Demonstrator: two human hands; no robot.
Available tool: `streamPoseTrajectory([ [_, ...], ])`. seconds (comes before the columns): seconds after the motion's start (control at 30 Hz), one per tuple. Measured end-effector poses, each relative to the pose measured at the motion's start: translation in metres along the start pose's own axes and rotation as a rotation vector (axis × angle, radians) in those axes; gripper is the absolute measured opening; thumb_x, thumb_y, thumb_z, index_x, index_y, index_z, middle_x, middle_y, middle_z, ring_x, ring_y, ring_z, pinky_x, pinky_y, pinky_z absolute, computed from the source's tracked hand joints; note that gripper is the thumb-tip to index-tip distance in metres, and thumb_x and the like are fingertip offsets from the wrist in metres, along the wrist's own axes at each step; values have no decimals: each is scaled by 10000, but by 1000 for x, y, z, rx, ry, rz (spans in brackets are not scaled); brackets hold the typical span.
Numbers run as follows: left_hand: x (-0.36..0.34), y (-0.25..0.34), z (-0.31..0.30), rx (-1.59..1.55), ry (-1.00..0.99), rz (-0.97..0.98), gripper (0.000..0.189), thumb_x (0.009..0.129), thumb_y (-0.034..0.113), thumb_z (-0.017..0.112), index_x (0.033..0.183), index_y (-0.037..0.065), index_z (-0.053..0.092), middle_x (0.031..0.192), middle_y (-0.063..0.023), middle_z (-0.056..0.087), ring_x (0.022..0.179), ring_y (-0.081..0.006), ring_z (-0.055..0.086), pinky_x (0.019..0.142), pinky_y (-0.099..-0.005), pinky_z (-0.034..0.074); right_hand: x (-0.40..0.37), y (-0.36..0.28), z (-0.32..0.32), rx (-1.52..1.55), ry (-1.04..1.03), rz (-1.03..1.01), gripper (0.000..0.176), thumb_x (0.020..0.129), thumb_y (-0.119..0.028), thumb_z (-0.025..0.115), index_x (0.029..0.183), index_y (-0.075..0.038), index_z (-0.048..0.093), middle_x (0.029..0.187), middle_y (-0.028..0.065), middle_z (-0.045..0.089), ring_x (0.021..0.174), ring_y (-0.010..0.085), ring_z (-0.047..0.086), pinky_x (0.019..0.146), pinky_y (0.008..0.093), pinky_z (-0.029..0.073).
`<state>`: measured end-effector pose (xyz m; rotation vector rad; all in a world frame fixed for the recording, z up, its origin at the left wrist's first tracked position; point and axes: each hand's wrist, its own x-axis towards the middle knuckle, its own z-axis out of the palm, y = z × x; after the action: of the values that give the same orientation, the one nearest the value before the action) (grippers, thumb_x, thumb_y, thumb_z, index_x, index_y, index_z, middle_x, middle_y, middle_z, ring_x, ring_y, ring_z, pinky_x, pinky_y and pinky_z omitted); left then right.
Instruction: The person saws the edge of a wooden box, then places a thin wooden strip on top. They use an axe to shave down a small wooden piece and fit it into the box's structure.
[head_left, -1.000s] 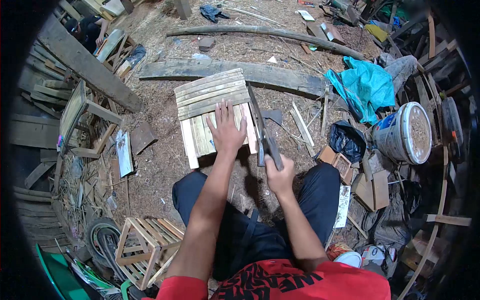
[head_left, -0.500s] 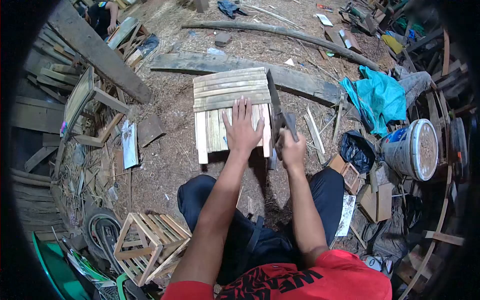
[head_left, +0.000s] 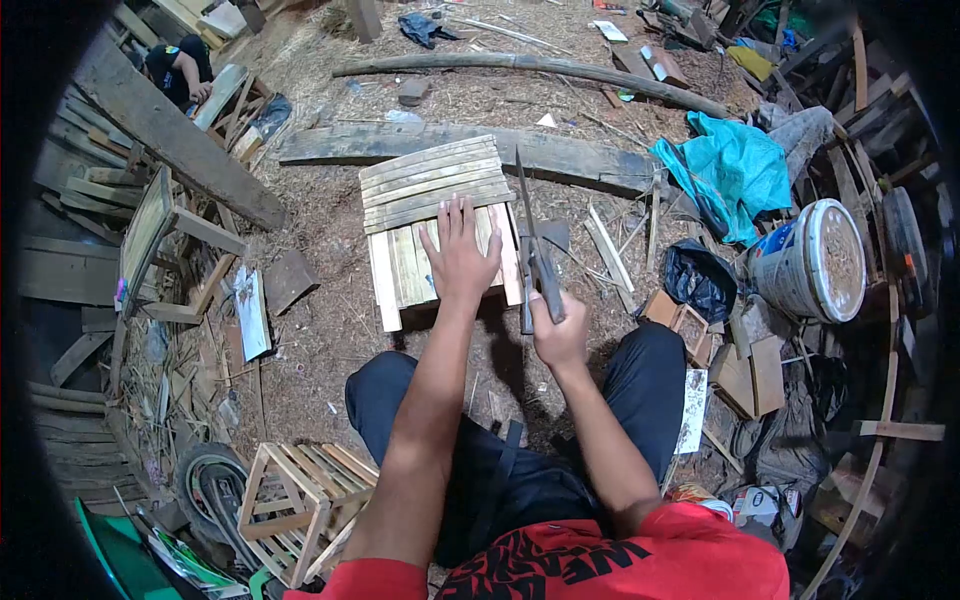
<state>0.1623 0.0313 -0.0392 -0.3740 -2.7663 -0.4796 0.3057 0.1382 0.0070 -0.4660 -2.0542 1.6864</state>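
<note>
A small slatted wooden piece (head_left: 432, 190), like a little house with an overlapping slat roof, stands on the ground before me. My left hand (head_left: 465, 262) lies flat on its near side, fingers spread across the lower roof slats and the boards below. My right hand (head_left: 562, 335) is closed around the handle of a handsaw (head_left: 530, 215). The blade points up and away, seen nearly edge-on, just right of the wooden piece and apparently apart from it. Beyond the saw, a dark flat blade-like tool (head_left: 553, 235) rests low by the piece's right side, partly hidden.
A long plank (head_left: 400, 140) and a pole (head_left: 530, 65) lie across the ground ahead. At right are a teal tarp (head_left: 735, 180), a white bucket (head_left: 835, 260) and wood offcuts (head_left: 750, 380). A slatted frame (head_left: 300, 500) sits at lower left. Another person (head_left: 180, 70) is at upper left.
My right hand has drawn back toward me and slightly left, and the saw blade now shows upright beside the wooden piece. My left hand stays on the slats. The whole view has shifted slightly.
</note>
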Motion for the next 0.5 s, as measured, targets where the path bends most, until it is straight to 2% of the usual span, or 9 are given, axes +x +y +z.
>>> streamPoseTrajectory([
  [0.07, -1, 0, 0, 25, -13, -1, 753, 932, 497, 489, 1549, 105, 306, 1621, -84, 271, 1499, -271, 227, 1195, -597, 81, -8, 16, -5, -45, -27, -11, 261, 893, -166, 642, 711, 4, 561, 542, 38, 450, 528, 100, 427, 497, 335, 361],
  [0.2, -1, 0, -1, 35, -50, -2, 749, 953, 512, 462, 1562, 121, 273, 1621, -92, 269, 1512, -276, 191, 1199, -588, 59, -22, 2, -10, -15, -42, 42, 281, 896, -174, 643, 699, 0, 543, 538, 53, 434, 524, 106, 419, 490, 341, 345],
  [0.3, 1, -1, 0, 40, -52, -4, 751, 953, 513, 456, 1566, 123, 266, 1624, -92, 263, 1514, -276, 184, 1201, -587, 53, -29, -5, -13, -87, -79, 9, 278, 895, -175, 647, 703, 2, 553, 539, 38, 427, 527, 96, 417, 488, 340, 345],
  [0.5, -1, 0, -2, 35, -62, -11, 757, 957, 517, 443, 1570, 117, 250, 1630, -88, 250, 1518, -271, 170, 1203, -584, 39, -19, -3, -1, -2, -22, 42, 282, 891, -174, 654, 698, 6, 552, 537, 41, 451, 521, 101, 427, 490, 338, 356],
])
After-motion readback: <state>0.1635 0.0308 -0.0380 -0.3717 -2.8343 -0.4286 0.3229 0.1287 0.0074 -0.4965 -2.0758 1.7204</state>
